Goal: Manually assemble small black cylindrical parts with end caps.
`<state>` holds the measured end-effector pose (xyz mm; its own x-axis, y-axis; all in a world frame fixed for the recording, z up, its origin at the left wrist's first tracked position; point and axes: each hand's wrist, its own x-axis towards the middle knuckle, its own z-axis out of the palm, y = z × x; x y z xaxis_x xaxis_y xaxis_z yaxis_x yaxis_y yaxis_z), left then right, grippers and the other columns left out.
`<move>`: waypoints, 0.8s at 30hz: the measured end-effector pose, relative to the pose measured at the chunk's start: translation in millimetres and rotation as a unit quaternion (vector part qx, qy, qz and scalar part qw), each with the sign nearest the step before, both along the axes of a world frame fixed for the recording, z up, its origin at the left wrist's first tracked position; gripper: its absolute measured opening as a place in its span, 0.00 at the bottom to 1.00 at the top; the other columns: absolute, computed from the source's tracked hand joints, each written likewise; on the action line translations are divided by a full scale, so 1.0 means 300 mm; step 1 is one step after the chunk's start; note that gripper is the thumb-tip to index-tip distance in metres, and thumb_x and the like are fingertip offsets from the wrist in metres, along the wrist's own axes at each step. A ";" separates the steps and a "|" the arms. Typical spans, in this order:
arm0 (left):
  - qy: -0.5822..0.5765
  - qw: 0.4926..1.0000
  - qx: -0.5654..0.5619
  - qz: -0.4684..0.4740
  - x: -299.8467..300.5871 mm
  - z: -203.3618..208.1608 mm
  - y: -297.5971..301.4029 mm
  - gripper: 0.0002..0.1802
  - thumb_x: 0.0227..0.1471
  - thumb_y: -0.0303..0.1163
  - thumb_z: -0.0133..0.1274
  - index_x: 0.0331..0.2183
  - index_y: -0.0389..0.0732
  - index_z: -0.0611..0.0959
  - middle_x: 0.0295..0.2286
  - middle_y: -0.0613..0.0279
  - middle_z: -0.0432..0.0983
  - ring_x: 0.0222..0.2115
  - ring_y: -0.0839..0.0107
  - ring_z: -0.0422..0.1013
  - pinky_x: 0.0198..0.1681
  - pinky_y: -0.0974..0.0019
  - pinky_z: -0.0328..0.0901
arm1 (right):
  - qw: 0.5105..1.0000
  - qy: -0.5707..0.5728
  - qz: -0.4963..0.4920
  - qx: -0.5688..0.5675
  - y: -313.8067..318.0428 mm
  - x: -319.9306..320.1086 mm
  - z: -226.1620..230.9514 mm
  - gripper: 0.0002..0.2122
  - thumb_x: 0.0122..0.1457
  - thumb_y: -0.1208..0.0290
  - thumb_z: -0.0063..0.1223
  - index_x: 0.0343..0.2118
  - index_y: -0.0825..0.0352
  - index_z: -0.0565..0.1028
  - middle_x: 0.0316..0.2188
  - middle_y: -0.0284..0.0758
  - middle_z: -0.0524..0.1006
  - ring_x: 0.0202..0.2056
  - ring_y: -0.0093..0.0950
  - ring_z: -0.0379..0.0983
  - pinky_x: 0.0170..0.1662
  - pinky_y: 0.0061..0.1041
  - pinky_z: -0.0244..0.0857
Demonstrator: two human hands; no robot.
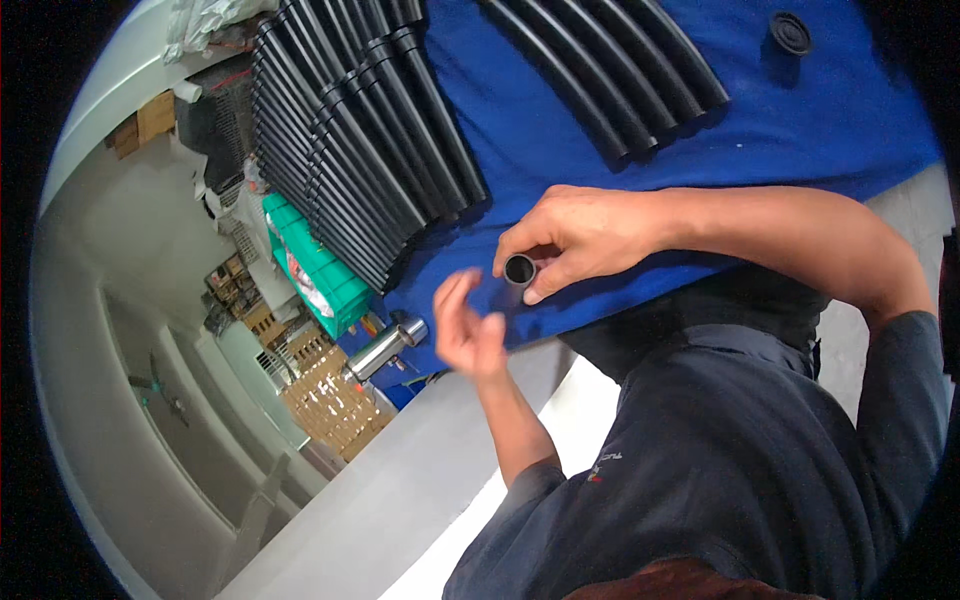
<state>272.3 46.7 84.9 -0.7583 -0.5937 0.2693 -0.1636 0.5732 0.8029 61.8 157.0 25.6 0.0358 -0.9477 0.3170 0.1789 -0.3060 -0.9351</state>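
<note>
Black tube (519, 270) pinched between thumb and fingers of right hand (590, 235), open end toward camera, over blue-covered counter (810, 140); left hand (468, 335) just beside, blurred, fingers loosely apart, empty

Worktop (840, 130): tube stack (385, 130) at left, tube row (630, 75) centre, cap (790, 34) far right; crate (322, 270) beside the stack; held tube (519, 269) before the row.

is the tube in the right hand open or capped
The tube looks open at the near end: a paler rim circles a dark hollow. Far end hidden: cannot tell.
</note>
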 end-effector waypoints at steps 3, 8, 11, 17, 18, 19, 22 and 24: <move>0.098 0.976 0.148 -0.126 0.102 0.015 0.013 0.16 0.54 0.32 0.53 0.40 0.29 0.79 0.37 0.49 0.75 0.29 0.63 0.71 0.30 0.67 0.65 | 0.995 0.035 -0.074 -0.050 0.000 0.022 -0.007 0.17 0.52 0.65 0.63 0.40 0.69 0.74 0.23 0.42 0.75 0.25 0.37 0.74 0.31 0.34 0.66; 0.092 0.709 0.698 0.023 0.079 -0.107 0.175 0.29 0.52 0.59 0.57 0.40 0.42 0.79 0.30 0.64 0.71 0.24 0.70 0.67 0.25 0.68 0.62 | 0.978 0.138 -0.130 -0.082 0.012 0.034 0.006 0.16 0.53 0.61 0.60 0.39 0.68 0.72 0.20 0.43 0.75 0.24 0.44 0.75 0.27 0.39 0.66; 0.209 0.577 0.784 -0.093 0.069 -0.222 0.123 0.26 0.56 0.55 0.55 0.40 0.41 0.79 0.26 0.65 0.71 0.22 0.73 0.64 0.24 0.69 0.61 | 0.952 0.236 -0.159 -0.108 0.027 0.052 -0.002 0.17 0.55 0.57 0.58 0.38 0.67 0.71 0.19 0.42 0.75 0.23 0.44 0.74 0.25 0.39 0.66; 0.275 0.729 0.624 -0.065 0.030 -0.269 0.049 0.16 0.54 0.32 0.60 0.45 0.44 0.79 0.47 0.56 0.76 0.48 0.60 0.73 0.47 0.54 0.73 | 0.830 0.401 -0.369 -0.118 0.195 -0.019 0.095 0.22 0.53 0.54 0.61 0.45 0.64 0.74 0.27 0.39 0.77 0.28 0.42 0.75 0.30 0.40 0.68; 0.271 0.759 0.584 -0.092 0.014 -0.241 0.050 0.16 0.54 0.31 0.59 0.45 0.44 0.79 0.47 0.53 0.76 0.50 0.56 0.72 0.50 0.53 0.71 | 0.792 0.417 -0.438 -0.078 0.252 -0.053 0.121 0.21 0.52 0.59 0.61 0.46 0.65 0.73 0.30 0.39 0.77 0.31 0.41 0.75 0.34 0.40 0.69; 0.265 0.788 0.543 -0.118 -0.001 -0.212 0.053 0.15 0.54 0.30 0.59 0.45 0.44 0.78 0.48 0.51 0.75 0.51 0.53 0.71 0.53 0.51 0.70 | 0.748 0.431 -0.504 -0.040 0.308 -0.092 0.139 0.20 0.52 0.65 0.61 0.48 0.65 0.73 0.33 0.40 0.76 0.34 0.41 0.74 0.38 0.40 0.69; 0.273 0.781 0.550 -0.115 0.026 -0.250 0.019 0.13 0.55 0.27 0.57 0.44 0.41 0.78 0.50 0.44 0.72 0.54 0.46 0.67 0.57 0.46 0.67 | 0.603 0.557 -0.566 0.074 0.428 -0.211 0.106 0.22 0.50 0.75 0.55 0.51 0.68 0.72 0.49 0.46 0.71 0.49 0.43 0.69 0.52 0.41 0.64; 0.288 0.761 0.573 -0.096 0.053 -0.281 0.001 0.11 0.56 0.25 0.55 0.43 0.40 0.78 0.52 0.43 0.71 0.56 0.45 0.66 0.56 0.42 0.68 | 0.577 0.599 -0.526 0.180 0.478 -0.248 0.063 0.24 0.50 0.77 0.52 0.54 0.67 0.71 0.59 0.49 0.63 0.59 0.44 0.61 0.60 0.42 0.58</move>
